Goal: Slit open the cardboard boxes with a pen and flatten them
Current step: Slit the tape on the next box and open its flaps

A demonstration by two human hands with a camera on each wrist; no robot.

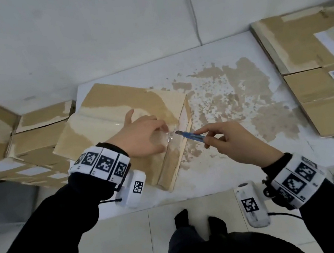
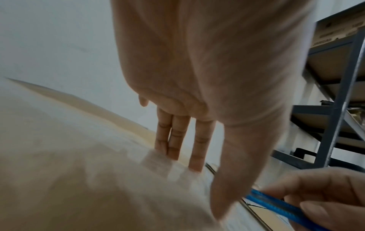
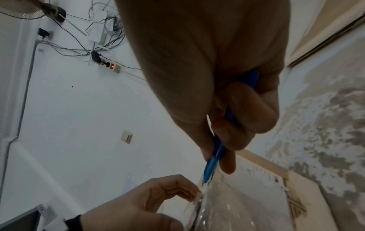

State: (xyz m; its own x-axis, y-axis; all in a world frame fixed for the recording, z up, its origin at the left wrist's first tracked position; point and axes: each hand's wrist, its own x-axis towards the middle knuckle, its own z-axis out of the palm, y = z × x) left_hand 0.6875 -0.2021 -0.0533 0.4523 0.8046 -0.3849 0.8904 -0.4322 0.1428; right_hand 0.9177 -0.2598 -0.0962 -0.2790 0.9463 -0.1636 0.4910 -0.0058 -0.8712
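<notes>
While the cardboard box (image 1: 117, 120) lies on the white table (image 1: 218, 71), the left hand (image 1: 141, 136) pinches clear tape (image 1: 169, 138) and the right hand (image 1: 233, 138) grips the blue pen (image 1: 191, 136). The tip could slip and poke those close fingers.

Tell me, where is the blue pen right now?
In the head view, the blue pen is near the middle, pinched in the right hand, its tip at the clear tape the left hand pinches on the cardboard box.
</notes>
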